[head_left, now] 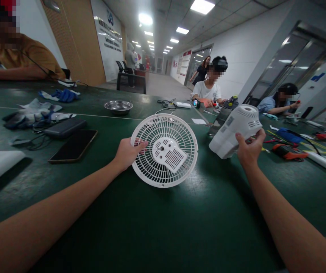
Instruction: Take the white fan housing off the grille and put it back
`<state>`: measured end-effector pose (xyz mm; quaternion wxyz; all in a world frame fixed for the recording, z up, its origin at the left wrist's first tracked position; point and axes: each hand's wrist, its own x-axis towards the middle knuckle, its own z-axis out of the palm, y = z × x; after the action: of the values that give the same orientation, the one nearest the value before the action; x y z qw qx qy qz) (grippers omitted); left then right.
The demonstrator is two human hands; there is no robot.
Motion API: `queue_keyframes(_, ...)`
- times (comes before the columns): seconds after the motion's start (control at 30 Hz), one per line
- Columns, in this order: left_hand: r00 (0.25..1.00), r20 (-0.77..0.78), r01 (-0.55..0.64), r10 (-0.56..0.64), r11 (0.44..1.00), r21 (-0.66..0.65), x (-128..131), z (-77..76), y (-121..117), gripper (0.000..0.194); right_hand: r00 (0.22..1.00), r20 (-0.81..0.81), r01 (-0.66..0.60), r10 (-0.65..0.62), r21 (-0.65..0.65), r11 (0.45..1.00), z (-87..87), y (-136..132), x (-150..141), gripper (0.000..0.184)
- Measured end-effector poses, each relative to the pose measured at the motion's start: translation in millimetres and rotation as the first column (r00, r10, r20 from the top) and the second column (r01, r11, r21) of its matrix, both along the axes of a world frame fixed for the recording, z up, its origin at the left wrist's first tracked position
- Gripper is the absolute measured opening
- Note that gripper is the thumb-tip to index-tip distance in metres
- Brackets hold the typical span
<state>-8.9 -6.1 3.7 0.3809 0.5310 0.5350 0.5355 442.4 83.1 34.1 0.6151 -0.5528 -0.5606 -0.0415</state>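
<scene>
My left hand [128,152] grips the left rim of a round white fan grille [170,151], thumb on its near face and the other fingers hidden behind. The grille is tilted up toward me, its slotted centre plate showing. To the right, my right hand [250,147] is closed around a white plastic fan housing [234,131] with vent slots at its upper end. The housing is tilted, held apart from the grille. Both parts are over the green table [157,223].
A steel bowl [118,107] stands beyond the grille. On the left lie a phone [74,146], a dark power bank [65,128] and gloves [33,113]. An orange multimeter [289,152] and cables lie at right. Several people sit or stand around the table and beyond.
</scene>
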Motion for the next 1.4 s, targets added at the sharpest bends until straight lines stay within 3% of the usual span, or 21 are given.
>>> queue_keyframes(0.17,1.0,-0.008,-0.007,0.007,1.0,0.0,0,1.2,0,0.021,0.973,0.185,0.095,-0.135,0.213,0.972,12.3,-16,-12,0.082)
queue_keyframes(0.27,1.0,-0.013,0.006,-0.006,1.0,0.012,0,2.4,-1,0.024,0.974,0.199,0.063,-0.109,0.221,0.973,17.0,-27,-35,0.083)
queue_keyframes(0.37,1.0,-0.014,0.021,-0.021,1.0,0.013,0,2.8,-2,0.027,0.975,0.203,-0.095,0.088,0.026,0.995,10.7,-35,-70,0.076)
queue_keyframes(0.43,1.0,-0.011,0.017,-0.017,1.0,0.009,-1,2.3,-1,0.028,0.958,0.193,-0.184,0.213,-0.16,0.97,0.5,-38,-94,0.068)
queue_keyframes(0.53,1.0,-0.015,-0.011,0.012,1.0,0.009,0,1.1,0,0.028,0.926,0.226,-0.206,0.302,-0.367,0.907,-16.7,-40,-120,0.068)
queue_keyframes(0.63,0.999,-0.024,-0.028,0.029,1.0,0.011,1,0.4,1,0.025,0.906,0.26,-0.15,0.334,-0.54,0.828,-28.3,-39,-133,0.067)
queue_keyframes(0.8,1.0,0.006,-0.003,0.003,1.0,0.024,1,-0.3,2,0.022,0.839,0.485,0.146,0.245,-0.636,0.757,-30.7,-39,-137,0.066)
queue_keyframes(0.83,1.0,0.005,-0.002,0.002,1.0,0.023,1,-0.3,2,0.021,0.831,0.504,0.164,0.235,-0.626,0.762,-28.8,-40,-137,0.066)
queue_keyframes(0.9,1.0,0.006,-0.007,0.007,1.0,0.023,1,0.0,2,0.021,0.836,0.497,0.101,0.232,-0.556,0.825,-23.1,-44,-137,0.065)
queue_keyframes(0.97,1.0,0.013,-0.007,0.007,1.0,0.025,0,0.5,1,0.021,0.871,0.409,-0.065,0.274,-0.455,0.888,-16.5,-51,-138,0.055)
queue_keyframes(1.0,1.0,0.016,-0.006,0.005,1.0,0.026,0,0.9,1,0.022,0.887,0.314,-0.179,0.338,-0.441,0.88,-13.7,-56,-140,0.049)
queue_keyframes(1.03,1.0,0.019,-0.006,0.005,1.0,0.025,1,1.3,1,0.022,0.889,0.172,-0.308,0.425,-0.463,0.831,-11.7,-62,-144,0.044)
queue_keyframes(1.07,1.0,0.019,-0.004,0.003,1.0,0.022,1,1.9,0,0.023,0.857,-0.016,-0.449,0.514,-0.51,0.734,-10.7,-69,-148,0.043)
queue_keyframes(1.1,1.0,0.016,-0.002,0.002,1.0,0.019,1,2.5,0,0.023,0.779,-0.242,-0.599,0.578,-0.558,0.574,-10.5,-76,-153,0.045)
queue_keyframes(1.17,1.0,0.013,-0.007,0.006,1.0,0.021,1,3.8,-1,0.024,0.547,-0.629,-0.821,0.552,-0.53,0.21,-12.0,-89,-166,0.048)
queue_keyframes(1.2,1.0,0.014,-0.006,0.005,1.0,0.024,2,4.3,-2,0.024,0.445,-0.741,-0.878,0.503,-0.471,0.084,-13.0,-95,-172,0.049)
queue_keyframes(1.23,1.0,0.017,-0.007,0.006,1.0,0.029,2,4.4,-2,0.024,0.362,-0.814,-0.916,0.455,-0.401,0.012,-13.7,-101,-178,0.049)
queue_keyframes(1.3,1.0,0.027,-0.009,0.008,0.999,0.039,2,3.7,-3,0.024,0.26,-0.88,-0.955,0.397,-0.296,-0.029,-14.0,-108,-187,0.048)
queue_keyframes(1.4,0.997,0.068,-0.026,0.022,0.998,0.062,0,-0.4,-1,0.026,0.225,-0.893,-0.972,0.389,-0.236,0.019,-11.6,-112,-193,0.045)
